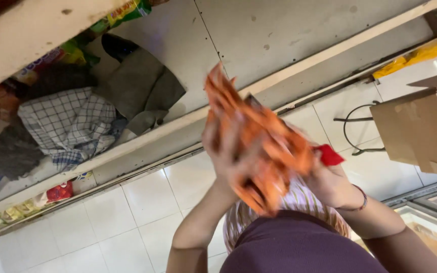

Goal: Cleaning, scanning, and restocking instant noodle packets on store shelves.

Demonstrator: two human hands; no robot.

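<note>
Both my hands are raised in front of me around a blurred bundle of orange packets (259,136). My left hand (224,154) grips the bundle's left side with the fingers wrapped over it. On the lower right side, my right hand (331,184) holds the bundle, with a thread bracelet on its wrist. A small red piece (328,154) sticks out just above the right hand. Motion blur hides how many packets there are. Below the hands I see my striped top (304,202) and dark purple clothing (299,247).
A pale shelf (259,86) runs diagonally behind, holding a checked cloth (67,124), a grey cloth (140,88) and coloured snack packets (59,192). A cardboard box (416,134) and a wire stand (357,126) are at right. White floor tiles (127,222) lie below, and a glass-topped freezer (431,227) is at lower right.
</note>
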